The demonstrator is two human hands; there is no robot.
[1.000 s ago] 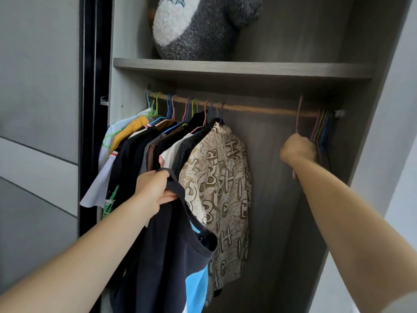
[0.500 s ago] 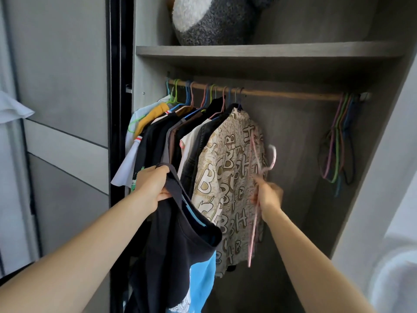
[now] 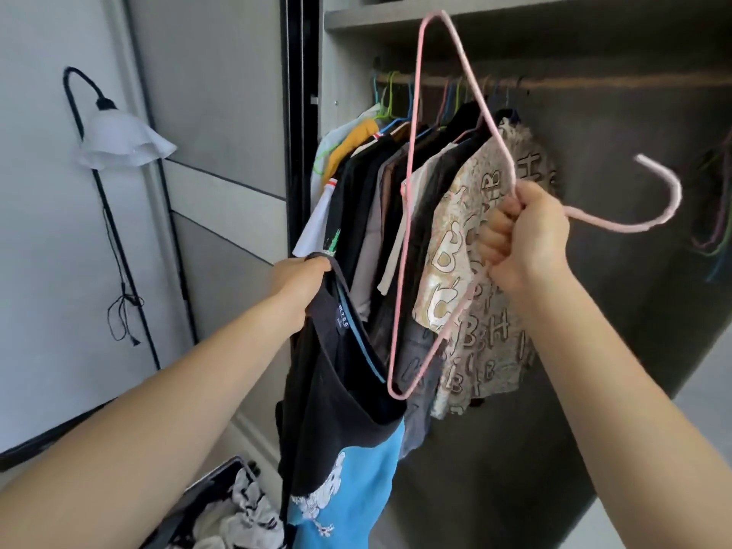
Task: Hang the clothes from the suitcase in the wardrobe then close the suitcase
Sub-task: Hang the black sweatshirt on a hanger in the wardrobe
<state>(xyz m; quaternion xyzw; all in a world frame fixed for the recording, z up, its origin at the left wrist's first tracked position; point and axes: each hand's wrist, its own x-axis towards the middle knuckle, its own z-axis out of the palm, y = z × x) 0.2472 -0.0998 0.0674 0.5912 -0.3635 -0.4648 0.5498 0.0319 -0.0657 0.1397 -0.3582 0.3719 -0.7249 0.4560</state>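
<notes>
My left hand (image 3: 301,281) grips the collar of a black and blue T-shirt (image 3: 340,425), which hangs down in front of the open wardrobe. My right hand (image 3: 523,239) holds a pink wire hanger (image 3: 412,152) by its neck, turned sideways with the hook pointing right. The hanger's lower corner is just right of the shirt's collar. Behind them, several shirts hang on the wooden rail (image 3: 594,82), the nearest a beige letter-print shirt (image 3: 475,330). The open suitcase (image 3: 222,505) shows at the bottom left with clothes in it.
Spare coloured hangers (image 3: 713,215) hang at the rail's right end. A black floor lamp with a white shade (image 3: 119,140) stands against the wall on the left. The wardrobe's dark door frame (image 3: 297,112) runs beside the clothes. A shelf (image 3: 396,17) sits above the rail.
My right hand took a pink hanger from the rail's right end and brought it left and closer, toward the T-shirt. The view swung left and down, revealing the lamp and suitcase.
</notes>
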